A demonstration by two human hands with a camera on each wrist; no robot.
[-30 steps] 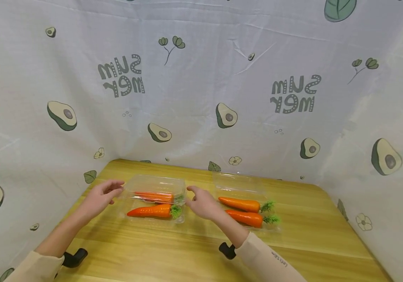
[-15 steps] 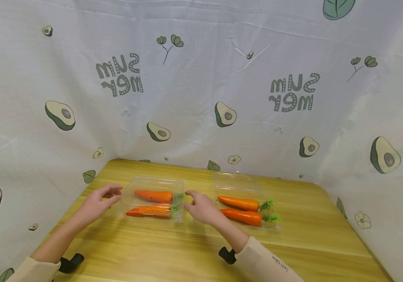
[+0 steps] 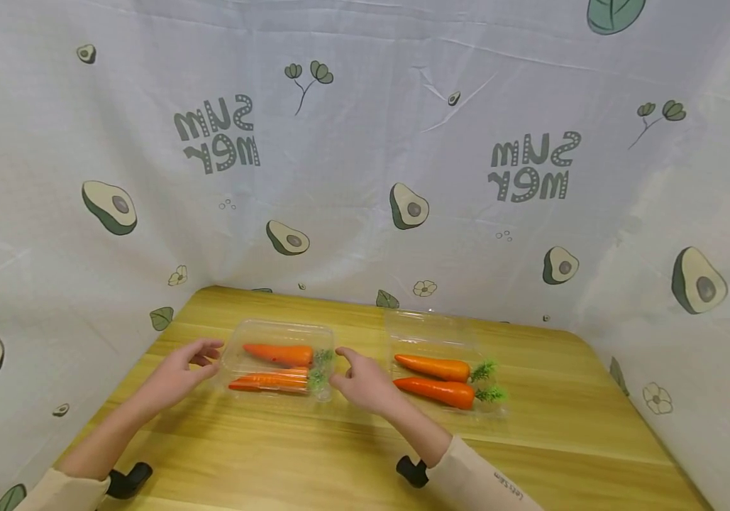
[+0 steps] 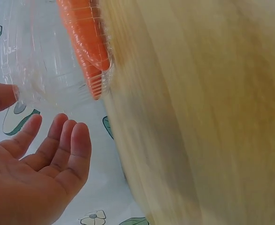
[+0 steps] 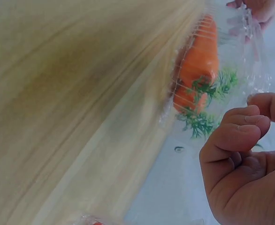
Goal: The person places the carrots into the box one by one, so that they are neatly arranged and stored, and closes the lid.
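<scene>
A clear plastic clamshell box [image 3: 284, 331] sits left of the table's middle. Its lid lies over two orange carrots with green tops, a back carrot [image 3: 278, 354] and a front carrot [image 3: 265, 382]. At the box's left end is my left hand [image 3: 179, 370], fingers loosely spread and one fingertip right at the lid corner [image 4: 15, 93]. My right hand [image 3: 365, 382] is at the opposite end. In the right wrist view one of its fingertips [image 5: 255, 99] meets the lid corner, while the other fingers bend loosely with nothing in them.
To the right lies a second clear clamshell box [image 3: 431, 330] with its lid raised back. It holds two carrots, an upper carrot [image 3: 433, 367] and a lower carrot [image 3: 444, 394]. Behind the wooden table [image 3: 262, 461] hangs a white avocado-print curtain [image 3: 352, 156].
The left box's lid has come down toward me and now covers the front carrot too. Both hands have lowered slightly with it. The right box has not moved.
</scene>
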